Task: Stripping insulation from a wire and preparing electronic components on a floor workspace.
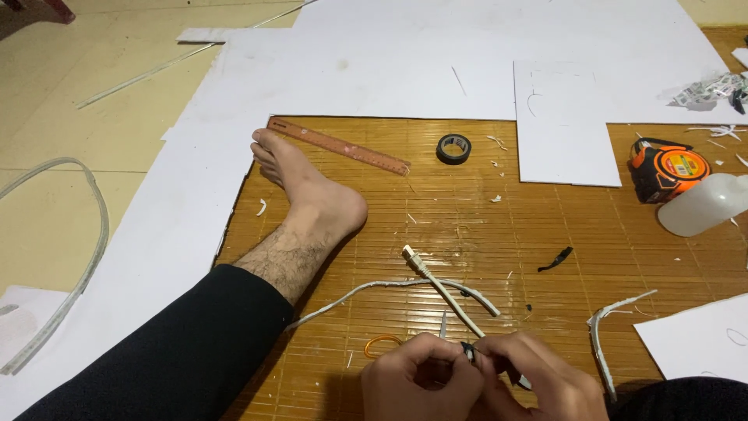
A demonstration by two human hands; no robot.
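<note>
Both my hands meet at the bottom middle of the view, over a bamboo mat (545,234). My left hand (413,382) and my right hand (545,378) pinch the near end of a thin white cable (448,292), which runs up and left to a small plug tip (409,252). A small dark piece shows between my fingertips; what it is cannot be made out. A grey-white strip (366,290) lies across the mat under the cable. An orange loop (382,341) peeks out just left of my left hand.
My bare foot (308,187) and dark trouser leg (179,351) stretch across the left. A wooden ruler (339,146), black tape roll (453,148), orange tape measure (668,168), translucent bottle (705,204), white sheets (561,125) and a bent white strip (604,335) lie around.
</note>
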